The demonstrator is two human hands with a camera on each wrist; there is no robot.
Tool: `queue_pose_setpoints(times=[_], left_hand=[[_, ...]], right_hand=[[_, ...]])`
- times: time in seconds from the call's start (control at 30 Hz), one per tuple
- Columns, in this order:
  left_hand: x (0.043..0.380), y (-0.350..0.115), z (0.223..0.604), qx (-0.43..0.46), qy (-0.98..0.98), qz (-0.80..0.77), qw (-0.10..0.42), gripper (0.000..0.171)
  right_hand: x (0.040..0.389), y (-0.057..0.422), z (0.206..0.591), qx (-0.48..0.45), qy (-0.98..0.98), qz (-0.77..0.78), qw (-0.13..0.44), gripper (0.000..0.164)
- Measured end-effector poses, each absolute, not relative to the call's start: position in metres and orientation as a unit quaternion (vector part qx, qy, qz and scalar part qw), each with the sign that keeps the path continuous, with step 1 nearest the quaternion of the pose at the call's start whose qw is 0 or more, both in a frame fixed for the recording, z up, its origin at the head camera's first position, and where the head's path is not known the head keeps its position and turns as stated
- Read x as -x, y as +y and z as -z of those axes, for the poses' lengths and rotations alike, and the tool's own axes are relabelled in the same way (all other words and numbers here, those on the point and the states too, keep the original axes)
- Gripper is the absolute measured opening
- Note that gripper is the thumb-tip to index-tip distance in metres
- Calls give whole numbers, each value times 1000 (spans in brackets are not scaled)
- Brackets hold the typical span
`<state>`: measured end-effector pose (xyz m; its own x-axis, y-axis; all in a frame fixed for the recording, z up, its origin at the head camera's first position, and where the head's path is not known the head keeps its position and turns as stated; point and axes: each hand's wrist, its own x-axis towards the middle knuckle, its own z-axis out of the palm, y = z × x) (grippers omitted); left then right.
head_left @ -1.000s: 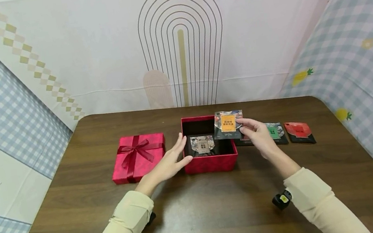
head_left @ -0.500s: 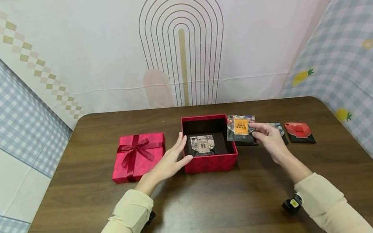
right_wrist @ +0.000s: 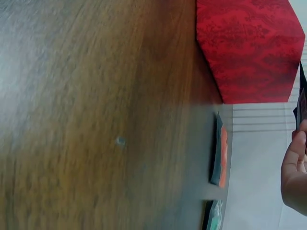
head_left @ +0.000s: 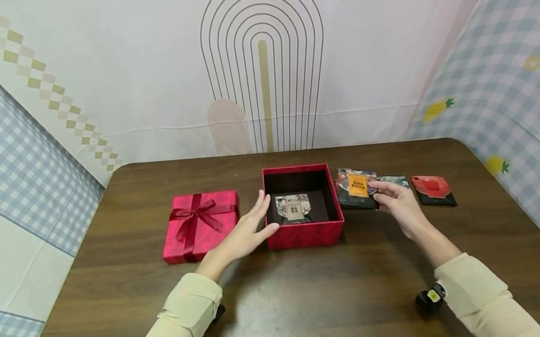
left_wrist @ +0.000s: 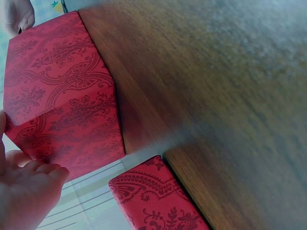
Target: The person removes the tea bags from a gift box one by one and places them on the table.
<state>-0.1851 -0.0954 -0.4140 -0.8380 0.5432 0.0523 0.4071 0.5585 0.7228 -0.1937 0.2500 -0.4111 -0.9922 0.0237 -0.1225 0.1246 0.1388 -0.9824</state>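
Observation:
My right hand [head_left: 402, 204] pinches the right edge of a dark sachet [head_left: 352, 200] with an orange label, just right of the red gift box [head_left: 305, 236]. In the right wrist view, the held sachet [right_wrist: 302, 98] is off the tabletop, above a flat sachet [right_wrist: 222, 155] with an orange-red label. My left hand [head_left: 240, 236] has its fingers straight, with fingertips at the box's left wall; the left wrist view shows this hand [left_wrist: 29, 191] at the patterned side [left_wrist: 62, 86]. Inside the lidless box lies a sachet [head_left: 292, 208] with a beige label.
A red lid [head_left: 183, 250] with a ribbon bow [head_left: 199, 218] lies left of the box. To the right, a green-labelled sachet [head_left: 397, 178] is partly covered by my right hand, and a red sachet [head_left: 433, 190] lies beyond it. All rest on a brown wooden table [head_left: 310, 307].
My right hand has carried the orange-labelled sachet rightward from over the box to above the sachet on the table beside it. My left hand stays at the box wall.

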Motion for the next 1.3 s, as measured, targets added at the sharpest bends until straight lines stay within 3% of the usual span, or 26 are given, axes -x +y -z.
queue_pose_setpoints(times=[0.23, 0.6, 0.93, 1.3], left_hand=[[186, -96, 414, -266, 878, -387, 93, 70], [186, -95, 415, -269, 877, -386, 92, 71], [186, -94, 414, -268, 879, -384, 87, 71], [186, -95, 414, -267, 877, -389, 89, 71]], right_hand=[[190, 256, 418, -33, 789, 611, 47, 31], [184, 261, 437, 38, 856, 499, 131, 32], [178, 267, 442, 64, 902, 401, 147, 31], [171, 269, 438, 103, 939, 306, 121, 30]])
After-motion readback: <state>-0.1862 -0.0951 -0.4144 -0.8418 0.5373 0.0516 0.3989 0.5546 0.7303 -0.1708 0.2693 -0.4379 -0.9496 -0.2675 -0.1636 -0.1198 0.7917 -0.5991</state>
